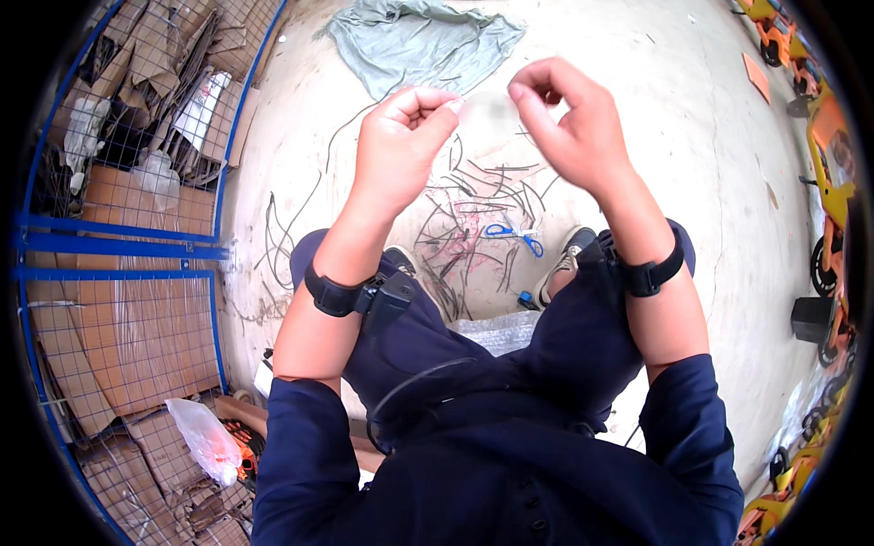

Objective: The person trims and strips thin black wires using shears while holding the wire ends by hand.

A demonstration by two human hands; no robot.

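Your left hand (401, 136) and right hand (569, 118) are raised, fingertips pinched on a blurred clear piece (490, 114) stretched between them. Far below on the floor: blue scissors (514, 237) among cut wire scraps (473, 209).

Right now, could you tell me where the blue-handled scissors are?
In the head view, the blue-handled scissors lie on the concrete floor among the scattered wires, just left of the right shoe, below the raised right hand.
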